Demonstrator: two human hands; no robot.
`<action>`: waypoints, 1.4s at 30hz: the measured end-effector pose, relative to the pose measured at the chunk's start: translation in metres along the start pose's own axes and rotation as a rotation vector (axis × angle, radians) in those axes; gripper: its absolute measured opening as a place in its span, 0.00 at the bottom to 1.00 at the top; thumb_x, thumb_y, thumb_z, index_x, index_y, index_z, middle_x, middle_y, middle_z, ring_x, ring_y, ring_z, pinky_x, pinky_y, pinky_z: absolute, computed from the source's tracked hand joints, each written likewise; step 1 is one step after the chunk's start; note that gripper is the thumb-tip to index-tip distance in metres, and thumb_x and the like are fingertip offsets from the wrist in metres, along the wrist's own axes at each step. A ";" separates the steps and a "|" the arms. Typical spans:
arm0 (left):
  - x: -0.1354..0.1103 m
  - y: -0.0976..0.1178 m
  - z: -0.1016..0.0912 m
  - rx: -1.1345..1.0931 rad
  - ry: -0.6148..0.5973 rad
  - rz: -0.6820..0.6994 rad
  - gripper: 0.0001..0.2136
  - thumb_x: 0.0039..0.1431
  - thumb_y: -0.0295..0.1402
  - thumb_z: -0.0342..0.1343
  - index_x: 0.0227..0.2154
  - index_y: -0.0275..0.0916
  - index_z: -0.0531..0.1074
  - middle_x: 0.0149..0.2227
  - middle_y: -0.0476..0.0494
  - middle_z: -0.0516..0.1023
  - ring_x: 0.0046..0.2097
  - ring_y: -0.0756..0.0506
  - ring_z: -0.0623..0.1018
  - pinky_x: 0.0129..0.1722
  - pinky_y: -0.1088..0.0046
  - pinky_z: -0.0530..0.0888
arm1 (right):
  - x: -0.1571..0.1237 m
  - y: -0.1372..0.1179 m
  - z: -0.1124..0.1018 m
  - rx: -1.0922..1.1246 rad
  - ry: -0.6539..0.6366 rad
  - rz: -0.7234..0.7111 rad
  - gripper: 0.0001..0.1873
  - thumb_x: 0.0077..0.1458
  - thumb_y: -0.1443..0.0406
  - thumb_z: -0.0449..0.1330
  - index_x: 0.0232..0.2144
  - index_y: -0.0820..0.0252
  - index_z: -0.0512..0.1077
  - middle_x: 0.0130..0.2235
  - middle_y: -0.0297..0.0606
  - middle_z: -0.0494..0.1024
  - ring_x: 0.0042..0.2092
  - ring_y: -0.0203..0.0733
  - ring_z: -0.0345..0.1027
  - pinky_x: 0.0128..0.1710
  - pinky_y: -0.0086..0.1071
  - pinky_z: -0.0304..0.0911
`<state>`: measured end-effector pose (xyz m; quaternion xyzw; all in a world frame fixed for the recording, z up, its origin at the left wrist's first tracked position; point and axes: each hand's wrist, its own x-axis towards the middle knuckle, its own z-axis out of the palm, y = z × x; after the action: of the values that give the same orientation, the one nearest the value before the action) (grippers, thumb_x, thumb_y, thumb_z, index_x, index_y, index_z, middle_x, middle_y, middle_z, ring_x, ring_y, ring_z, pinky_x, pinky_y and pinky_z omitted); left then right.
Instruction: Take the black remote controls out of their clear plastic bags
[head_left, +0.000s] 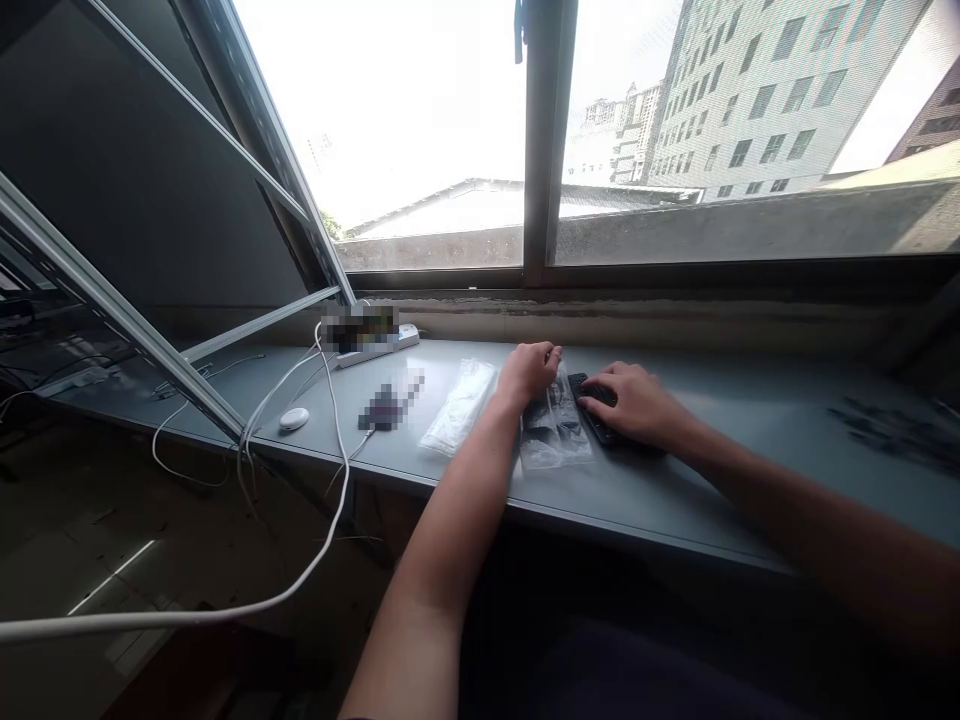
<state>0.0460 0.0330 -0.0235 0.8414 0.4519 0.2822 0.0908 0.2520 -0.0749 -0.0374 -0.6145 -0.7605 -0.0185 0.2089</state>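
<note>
My left hand (531,370) is closed, its curled fingers at the far end of a clear plastic bag (556,435) that lies flat on the table. The bag has something dark in it, too unclear to name. To the right, my right hand (634,402) is closed over a long, dark, ridged thing (592,412), thumb and fingers along its top and side. That dark thing rests on the table beside the bag; its near part is under my palm. Left of my left wrist lies another clear bag (459,408) with whitish contents.
The grey table (720,490) runs below a window. Dark thin pieces (896,432) lie blurred at its right. On the left are a white round puck (294,419), a power strip (386,343), white cables (341,490) and a slanted metal frame (135,315).
</note>
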 end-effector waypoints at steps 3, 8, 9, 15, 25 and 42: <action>0.000 0.000 0.000 -0.001 -0.001 0.001 0.20 0.81 0.43 0.50 0.41 0.44 0.86 0.45 0.36 0.89 0.48 0.39 0.86 0.45 0.67 0.72 | 0.000 -0.002 0.001 0.013 -0.007 -0.028 0.24 0.70 0.49 0.62 0.56 0.54 0.87 0.60 0.52 0.84 0.61 0.70 0.75 0.61 0.61 0.69; 0.000 0.000 0.000 0.008 -0.007 -0.005 0.20 0.82 0.43 0.49 0.42 0.43 0.86 0.45 0.35 0.89 0.48 0.39 0.86 0.47 0.67 0.73 | 0.000 -0.003 0.002 0.028 -0.024 -0.017 0.26 0.71 0.47 0.60 0.57 0.53 0.87 0.60 0.51 0.85 0.60 0.67 0.77 0.63 0.60 0.67; 0.000 0.000 -0.001 0.011 -0.012 -0.006 0.20 0.82 0.43 0.50 0.42 0.43 0.86 0.45 0.35 0.89 0.48 0.39 0.86 0.47 0.67 0.73 | 0.000 -0.003 0.003 0.024 -0.026 -0.006 0.26 0.71 0.46 0.60 0.57 0.53 0.87 0.59 0.51 0.85 0.59 0.67 0.77 0.63 0.60 0.67; -0.001 0.000 -0.001 0.021 -0.020 -0.005 0.18 0.80 0.41 0.52 0.41 0.43 0.86 0.46 0.35 0.89 0.49 0.39 0.86 0.47 0.67 0.73 | 0.000 -0.001 0.003 -0.014 -0.013 0.009 0.28 0.71 0.46 0.60 0.56 0.57 0.87 0.60 0.54 0.85 0.59 0.69 0.77 0.62 0.61 0.68; 0.002 -0.007 0.005 -0.024 -0.046 -0.012 0.14 0.77 0.37 0.55 0.46 0.42 0.87 0.51 0.36 0.90 0.53 0.39 0.86 0.53 0.67 0.76 | -0.005 -0.023 -0.009 0.230 -0.003 -0.272 0.25 0.72 0.47 0.63 0.57 0.54 0.86 0.47 0.47 0.90 0.56 0.64 0.80 0.65 0.56 0.66; -0.002 -0.007 0.009 0.072 -0.061 0.038 0.15 0.76 0.34 0.54 0.49 0.41 0.87 0.54 0.36 0.85 0.55 0.39 0.83 0.56 0.66 0.78 | -0.011 -0.033 -0.014 0.350 -0.089 -0.267 0.21 0.67 0.63 0.61 0.57 0.51 0.85 0.43 0.44 0.87 0.50 0.58 0.81 0.54 0.49 0.76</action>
<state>0.0451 0.0362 -0.0348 0.8608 0.4426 0.2418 0.0689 0.2267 -0.0969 -0.0203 -0.4628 -0.8353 0.1136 0.2743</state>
